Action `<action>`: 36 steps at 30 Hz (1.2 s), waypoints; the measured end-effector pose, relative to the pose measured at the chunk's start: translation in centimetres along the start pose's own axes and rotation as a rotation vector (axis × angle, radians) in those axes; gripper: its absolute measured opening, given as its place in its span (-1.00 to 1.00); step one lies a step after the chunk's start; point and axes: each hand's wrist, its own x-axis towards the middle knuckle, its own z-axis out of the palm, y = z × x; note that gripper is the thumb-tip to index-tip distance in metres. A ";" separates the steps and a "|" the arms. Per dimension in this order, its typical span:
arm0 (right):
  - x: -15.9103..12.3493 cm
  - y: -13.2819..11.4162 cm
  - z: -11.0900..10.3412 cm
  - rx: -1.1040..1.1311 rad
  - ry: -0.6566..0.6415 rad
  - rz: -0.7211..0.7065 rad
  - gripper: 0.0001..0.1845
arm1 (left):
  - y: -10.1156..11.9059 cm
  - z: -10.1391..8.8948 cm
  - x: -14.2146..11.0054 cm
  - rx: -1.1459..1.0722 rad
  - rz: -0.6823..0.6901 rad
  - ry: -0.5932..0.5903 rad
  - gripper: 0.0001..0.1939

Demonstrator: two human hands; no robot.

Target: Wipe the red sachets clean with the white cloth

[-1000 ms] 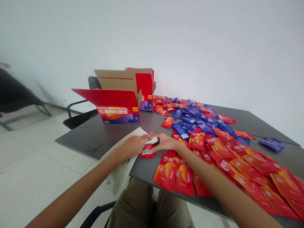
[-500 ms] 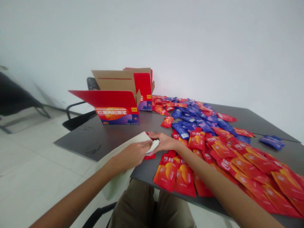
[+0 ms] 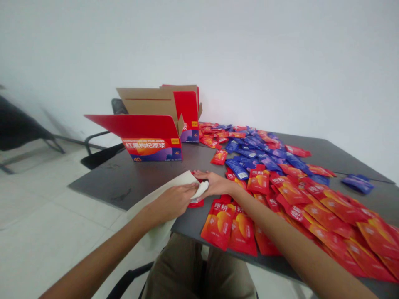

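Two bare hands meet over one red pouch (image 3: 197,204), mostly covered, lying on the dark gray table (image 3: 146,176) at the frame's center. The left hand (image 3: 176,202) is closed on a pale cloth (image 3: 183,177), its bunched end on the pouch. The right hand (image 3: 215,184) is spread, thumb apart from extended fingers, against the pouch. Red mango-colored pouches (image 3: 258,181) overlap at lower right, blue pouches (image 3: 249,153) right of center; two open printed cartons (image 3: 152,150) stand upper left of center.

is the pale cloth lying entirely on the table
No, part of the pale cloth hangs down past the near edge of the table.
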 end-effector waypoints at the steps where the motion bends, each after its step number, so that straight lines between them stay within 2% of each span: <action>1: 0.0 -0.1 -0.1 -0.001 -0.010 0.009 0.01 | -0.3 0.0 0.2 -0.005 -0.032 0.005 -0.52; 5: -0.3 -0.4 -0.2 -0.009 0.002 0.061 0.01 | -1.3 -0.5 1.4 -0.003 -0.137 0.000 -0.59; 11: -0.1 0.0 0.1 -0.022 -0.004 0.076 0.11 | 0.3 0.0 -0.1 -0.009 0.019 0.018 -0.50; 15: -0.2 -0.2 -0.1 -0.002 -0.011 0.045 -0.01 | -0.4 0.0 0.8 -0.014 -0.083 0.011 -0.51; 18: -0.3 -0.4 -0.2 -0.004 -0.005 0.083 0.02 | -1.0 -0.3 1.7 -0.011 -0.164 -0.011 -0.60; 24: -0.1 -0.1 -0.1 -0.032 -0.033 0.033 0.02 | 0.4 -0.4 0.3 -0.083 -0.014 0.030 -0.51; 30: -0.2 -0.4 -0.1 -0.017 0.000 0.102 0.05 | -1.2 -0.5 1.3 -0.050 -0.161 0.009 -0.58; 36: -0.2 -0.3 0.0 0.000 -0.004 0.080 0.07 | 0.2 -0.1 0.0 -0.037 -0.020 0.014 -0.48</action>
